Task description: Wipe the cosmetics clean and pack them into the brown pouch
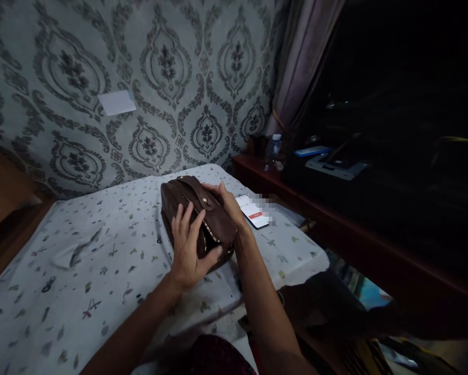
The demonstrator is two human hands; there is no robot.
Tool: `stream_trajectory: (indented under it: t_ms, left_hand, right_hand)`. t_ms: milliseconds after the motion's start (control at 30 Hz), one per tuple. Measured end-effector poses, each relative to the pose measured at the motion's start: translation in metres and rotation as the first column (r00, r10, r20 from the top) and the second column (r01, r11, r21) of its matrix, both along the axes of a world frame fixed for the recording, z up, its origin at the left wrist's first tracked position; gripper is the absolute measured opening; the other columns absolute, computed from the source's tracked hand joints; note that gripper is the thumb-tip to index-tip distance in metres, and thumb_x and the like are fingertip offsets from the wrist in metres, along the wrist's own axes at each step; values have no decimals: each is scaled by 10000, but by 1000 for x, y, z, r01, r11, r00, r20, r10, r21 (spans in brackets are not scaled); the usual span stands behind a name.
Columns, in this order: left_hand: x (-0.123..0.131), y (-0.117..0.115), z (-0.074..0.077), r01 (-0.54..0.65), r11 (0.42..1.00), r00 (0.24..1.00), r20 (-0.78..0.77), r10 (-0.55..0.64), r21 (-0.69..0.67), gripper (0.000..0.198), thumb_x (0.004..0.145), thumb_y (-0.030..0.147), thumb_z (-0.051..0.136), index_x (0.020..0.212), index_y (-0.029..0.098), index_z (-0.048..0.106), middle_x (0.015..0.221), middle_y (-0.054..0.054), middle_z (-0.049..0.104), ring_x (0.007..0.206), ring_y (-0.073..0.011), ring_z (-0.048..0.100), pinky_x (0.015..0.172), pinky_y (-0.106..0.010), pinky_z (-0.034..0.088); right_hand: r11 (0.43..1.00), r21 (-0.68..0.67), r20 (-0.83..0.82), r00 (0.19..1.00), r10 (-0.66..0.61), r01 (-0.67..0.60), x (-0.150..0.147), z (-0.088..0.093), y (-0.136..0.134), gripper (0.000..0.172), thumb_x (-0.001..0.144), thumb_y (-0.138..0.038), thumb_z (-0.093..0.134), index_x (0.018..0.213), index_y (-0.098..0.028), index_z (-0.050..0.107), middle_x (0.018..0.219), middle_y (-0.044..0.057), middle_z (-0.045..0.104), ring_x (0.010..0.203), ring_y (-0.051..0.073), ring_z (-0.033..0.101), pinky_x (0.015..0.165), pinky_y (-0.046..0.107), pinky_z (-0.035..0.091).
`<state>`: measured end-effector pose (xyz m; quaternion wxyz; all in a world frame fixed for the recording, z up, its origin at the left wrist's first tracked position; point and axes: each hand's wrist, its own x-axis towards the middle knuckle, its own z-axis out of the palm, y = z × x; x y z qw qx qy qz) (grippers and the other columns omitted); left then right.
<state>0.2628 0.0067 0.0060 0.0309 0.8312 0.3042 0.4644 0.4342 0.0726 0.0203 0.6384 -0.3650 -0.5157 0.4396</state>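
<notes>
A brown leather bag (221, 223) with a flap strap, a snap stud and a metal zipper lies on the bed. Its zipper is partly undone near the front corner, where a dark gap shows. My left hand (189, 255) rests on the bag's near side with fingers spread and the thumb by that gap. Around the bag's right side curves my right hand (231, 205), holding it; part of its fingers is hidden behind the bag. A phone (253, 212) with a lit screen lies just right of my right hand, partly blurred out.
A patterned white sheet (112, 271) covers the bed, whose edge drops off at the right. Beyond it, a dark red wooden ledge (253, 165) carries a clear bottle (273, 148). A curtain (296, 57) hangs behind. A white card (117, 102) is on the papered wall.
</notes>
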Motion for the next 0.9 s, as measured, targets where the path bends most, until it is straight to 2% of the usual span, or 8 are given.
stream_trajectory:
  t_ms: [100, 300, 400, 500, 567, 733, 900]
  left_hand:
    - [-1, -9, -3, -21, 999, 997, -74, 23, 32, 783, 885, 450, 621, 1548, 226, 269, 1618, -193, 268, 1533, -396, 138, 1170, -676, 210]
    - [6, -7, -1, -124, 990, 987, -98, 130, 63, 579, 891, 211, 561, 1457, 267, 451, 1613, -141, 295, 1514, -378, 202, 1159, -637, 261]
    - [5, -6, 0, -119, 987, 986, -106, 130, 106, 565, 886, 269, 604, 1435, 252, 477, 1596, -157, 317, 1502, -389, 226, 1149, -639, 276]
    - [3, -6, 0, -112, 984, 983, -131, 131, 140, 656, 851, 424, 682, 1437, 229, 460, 1570, -192, 345, 1491, -415, 238, 1134, -664, 281]
    - [3, -5, -1, -120, 982, 980, -143, 141, 144, 686, 840, 463, 698, 1433, 219, 455, 1560, -203, 358, 1489, -418, 243, 1133, -666, 284]
    - [3, -4, -1, -142, 985, 974, -165, 157, 100, 631, 876, 429, 673, 1435, 242, 448, 1528, -173, 423, 1478, -372, 292, 1158, -615, 287]
    - [3, -6, -1, -161, 984, 971, -168, 171, 73, 604, 870, 346, 682, 1425, 243, 468, 1528, -167, 431, 1473, -377, 296, 1157, -623, 272]
  right_hand:
    - [1000, -6, 5, 1000, 7, -7, 0, 2, -2, 711, 877, -793, 410, 1196, -250, 740, 1304, 42, 699, 1297, 275, 576, 1163, 446, 359]
    - [999, 28, 102, 994, -38, 35, 1, 7, -13, 636, 894, -757, 440, 1156, -274, 759, 1381, 33, 649, 1387, 273, 494, 1219, 450, 255]
    - [996, 38, 126, 989, -80, 76, 0, 6, -22, 630, 902, -753, 427, 1153, -280, 759, 1406, 36, 630, 1404, 266, 475, 1231, 446, 229]
    - [994, 31, 127, 986, -112, 108, -3, 5, -31, 662, 894, -775, 405, 1157, -281, 758, 1416, 38, 621, 1399, 271, 480, 1232, 452, 225]
    - [993, 27, 125, 985, -120, 118, -4, 4, -35, 676, 890, -785, 395, 1169, -285, 753, 1426, 35, 612, 1397, 273, 481, 1231, 456, 230]
    - [993, 26, 120, 985, -120, 118, -5, 3, -44, 666, 908, -771, 374, 1204, -296, 734, 1438, 23, 603, 1402, 260, 475, 1230, 443, 237]
    - [991, 46, 155, 980, -128, 122, -5, 5, -51, 654, 907, -766, 389, 1216, -297, 725, 1455, 22, 586, 1421, 247, 449, 1236, 429, 223]
